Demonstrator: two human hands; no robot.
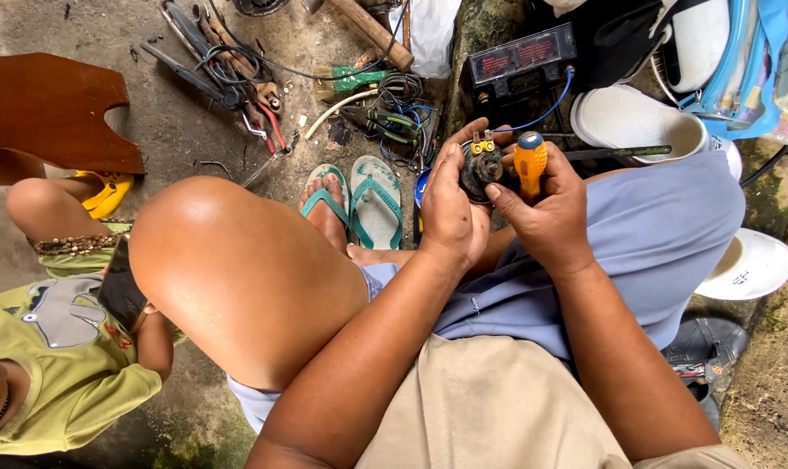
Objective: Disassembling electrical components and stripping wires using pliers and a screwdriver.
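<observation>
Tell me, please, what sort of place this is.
Probably an informal repair spot on a concrete floor: pliers and wires lie scattered, a battery sits nearby, and the right hand holds a screwdriver.

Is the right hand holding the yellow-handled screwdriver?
Yes, the right hand grips the yellow-handled screwdriver beside the small round black part held in the left hand.

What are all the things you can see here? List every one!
round part: 1, dark with yellow terminals, held in left hand
screwdriver: 1, orange-yellow handle, in right hand
battery box: 1, black, ground ahead
blue wire: 1, from box toward part
flip-flops: 2, green, one worn
tool pile: several, mixed, ground top left
white bowls: 2, right side
child: 1, green shirt, bottom left
left hand: 1, gripping part
right hand: 1, gripping screwdriver
</observation>
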